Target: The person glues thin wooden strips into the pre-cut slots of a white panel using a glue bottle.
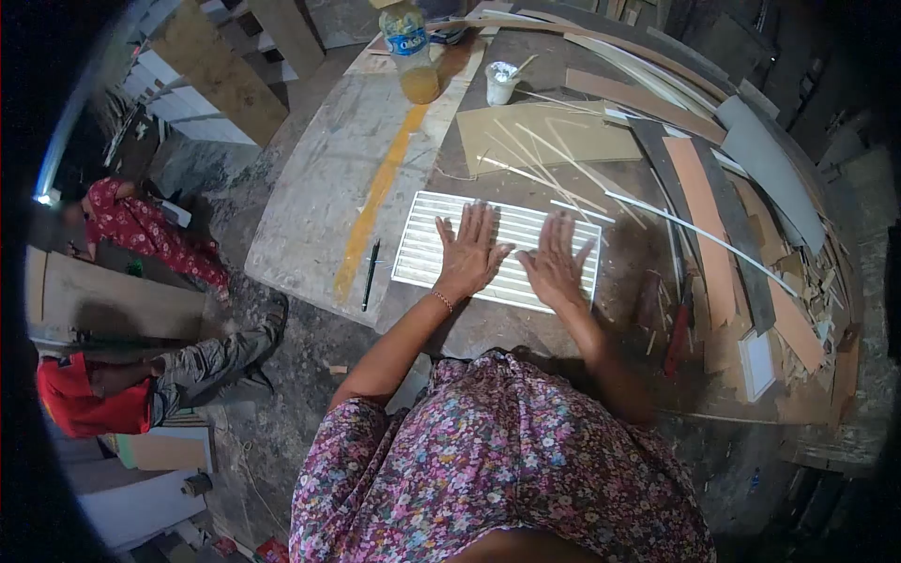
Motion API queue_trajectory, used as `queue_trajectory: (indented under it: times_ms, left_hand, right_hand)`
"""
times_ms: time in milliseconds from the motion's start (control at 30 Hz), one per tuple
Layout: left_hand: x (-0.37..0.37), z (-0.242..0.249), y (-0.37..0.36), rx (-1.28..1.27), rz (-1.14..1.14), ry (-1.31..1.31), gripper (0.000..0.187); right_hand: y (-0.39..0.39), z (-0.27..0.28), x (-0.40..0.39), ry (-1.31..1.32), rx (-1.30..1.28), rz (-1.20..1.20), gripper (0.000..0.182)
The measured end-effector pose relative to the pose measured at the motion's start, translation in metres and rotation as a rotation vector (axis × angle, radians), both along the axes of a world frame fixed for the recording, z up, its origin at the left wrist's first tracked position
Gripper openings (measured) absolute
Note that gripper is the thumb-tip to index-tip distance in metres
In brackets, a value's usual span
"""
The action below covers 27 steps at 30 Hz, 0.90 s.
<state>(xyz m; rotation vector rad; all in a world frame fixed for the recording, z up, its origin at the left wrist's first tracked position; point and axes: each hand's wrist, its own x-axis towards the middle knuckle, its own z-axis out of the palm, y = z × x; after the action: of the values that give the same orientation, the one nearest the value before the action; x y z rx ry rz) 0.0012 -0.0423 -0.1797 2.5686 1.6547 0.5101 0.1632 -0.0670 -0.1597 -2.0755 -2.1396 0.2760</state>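
A white slatted panel [413, 246] with a thin frame lies flat on the worktable, near its front edge. My left hand [468, 253] rests palm down over the panel's middle, fingers spread. Over its right half is my right hand [556, 263], also flat with fingers apart and slightly blurred. Neither hand grips anything. Left of the panel lies a black pen [372, 275]. Thin white and wooden strips [544, 169] are scattered just beyond the panel.
A plastic bottle [413, 56] and a white cup [501, 84] with a stick stand at the back. Veneer strips [699, 225] and offcuts pile up on the right, near a red-handled tool [678, 338]. Two people [150, 230] are at the left, beside boards [117, 296].
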Motion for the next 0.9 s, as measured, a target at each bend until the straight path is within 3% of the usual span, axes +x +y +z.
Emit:
queue_trajectory:
  times_ms: [200,333,367,400,467,567,667,767,900]
  left_hand:
    - [0.002,-0.004,-0.002,0.014,0.011,0.047,0.064]
    - [0.004,-0.005,-0.001,0.075,0.048,-0.147,0.055]
    - [0.005,0.003,-0.003,0.059,0.03,-0.21,0.048]
    - [0.006,0.012,-0.004,0.045,0.011,-0.275,0.041]
    - [0.01,0.019,-0.004,-0.001,0.018,-0.369,0.027]
    - [0.017,0.021,-0.008,-0.012,0.071,-0.456,0.011]
    - [0.016,0.018,-0.014,-0.006,0.023,-0.496,0.009]
    - [0.015,0.003,-0.017,-0.059,0.04,-0.654,0.006]
    - [0.013,0.011,-0.025,-0.01,-0.027,-0.746,0.01]
  right_hand:
    - [0.005,-0.026,0.001,0.023,0.216,0.03,0.082]
    - [0.019,-0.016,0.021,0.212,0.326,-0.059,0.067]
    - [0.024,-0.007,0.026,0.209,0.499,-0.119,0.05]
    - [0.029,0.005,0.038,0.286,0.455,-0.119,0.036]
    - [0.043,0.008,0.057,0.27,0.569,-0.173,0.021]
    - [0.052,0.009,0.079,0.398,0.497,-0.187,0.011]
    - [0.061,0.006,0.091,0.297,0.566,-0.069,0.006]
    - [0.079,-0.009,0.096,0.094,0.542,-0.005,0.008]
    - [0.085,-0.023,0.093,0.025,0.572,0.036,0.014]
